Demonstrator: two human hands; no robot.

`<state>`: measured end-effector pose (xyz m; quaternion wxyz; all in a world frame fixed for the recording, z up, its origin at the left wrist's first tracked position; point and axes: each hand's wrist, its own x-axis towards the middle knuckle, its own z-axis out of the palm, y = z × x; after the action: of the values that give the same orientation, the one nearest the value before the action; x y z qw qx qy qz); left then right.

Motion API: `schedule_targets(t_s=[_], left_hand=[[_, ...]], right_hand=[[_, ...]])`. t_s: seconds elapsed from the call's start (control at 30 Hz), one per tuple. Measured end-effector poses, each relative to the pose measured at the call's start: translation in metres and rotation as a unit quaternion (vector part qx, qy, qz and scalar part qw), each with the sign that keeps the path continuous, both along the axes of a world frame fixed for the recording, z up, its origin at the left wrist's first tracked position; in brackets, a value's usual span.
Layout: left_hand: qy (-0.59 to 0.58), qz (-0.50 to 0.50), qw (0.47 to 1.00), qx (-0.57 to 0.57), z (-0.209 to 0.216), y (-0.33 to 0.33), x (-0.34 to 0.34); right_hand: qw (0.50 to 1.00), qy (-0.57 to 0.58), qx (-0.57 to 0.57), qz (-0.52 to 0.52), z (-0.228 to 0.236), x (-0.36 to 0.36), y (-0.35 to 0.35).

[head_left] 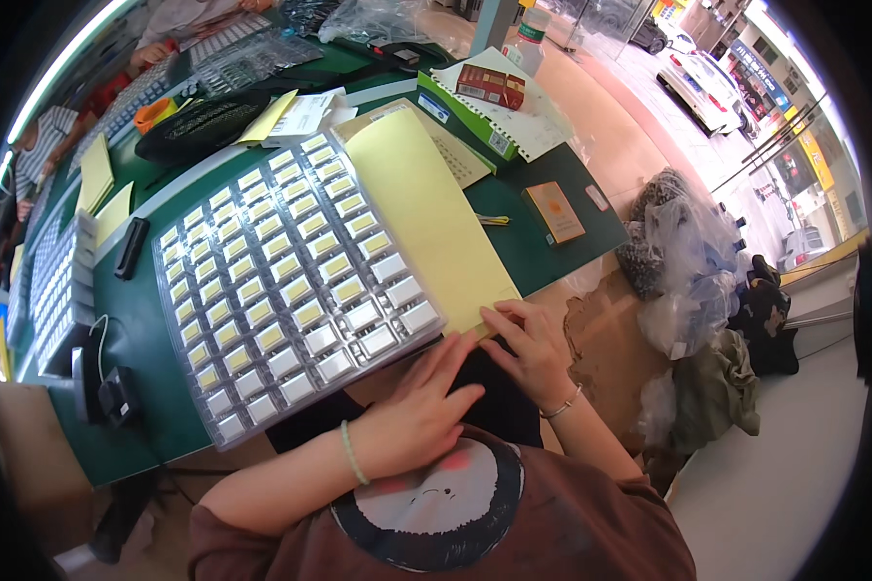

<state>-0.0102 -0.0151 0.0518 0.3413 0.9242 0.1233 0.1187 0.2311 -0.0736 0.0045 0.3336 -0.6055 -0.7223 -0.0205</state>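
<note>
A long yellow sheet lies along the right side of a clear plastic tray. Rows of small white boxes fill the tray. Most boxes bear a yellow label; those in the nearest rows are plain white. My right hand pinches the near corner of the sheet, by the table's front edge. Beside it, my left hand reaches in with its fingers stretched, their tips meeting the sheet's near edge. Whether anything small is between the fingertips is too fine to see.
On the green table lie a small orange box, a green-edged notebook and a red box. A black stapler-like object and another filled tray are at left. Other people sit beyond. Plastic bags lie right.
</note>
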Motion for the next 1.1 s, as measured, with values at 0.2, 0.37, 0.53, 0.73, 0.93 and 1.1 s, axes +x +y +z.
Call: schedule_targets(t_s=[0.2,0.37,0.53,0.73,0.93,1.1], left_hand=[[0.051,0.095,0.989,0.105,-0.011,-0.012,0.016],[0.063,0.114,0.985,0.112,-0.006,-0.015,0.02],[0.075,0.114,0.984,0.113,-0.005,-0.015,0.021],[0.074,0.109,0.983,0.125,-0.011,-0.015,0.02],[0.021,0.098,0.994,0.04,-0.003,-0.013,0.013],[-0.072,0.063,0.995,-0.006,0.052,0.004,-0.012]], right_hand=[[0.991,-0.081,0.104,0.031,-0.022,0.007,0.011],[0.984,-0.084,0.139,0.079,-0.025,0.013,0.01],[0.988,0.017,0.139,0.057,-0.027,0.001,0.01],[0.984,0.138,0.109,-0.005,-0.022,-0.008,-0.005],[0.921,0.387,-0.003,-0.032,0.055,-0.015,0.009],[0.777,0.549,-0.304,0.044,0.111,-0.03,0.066]])
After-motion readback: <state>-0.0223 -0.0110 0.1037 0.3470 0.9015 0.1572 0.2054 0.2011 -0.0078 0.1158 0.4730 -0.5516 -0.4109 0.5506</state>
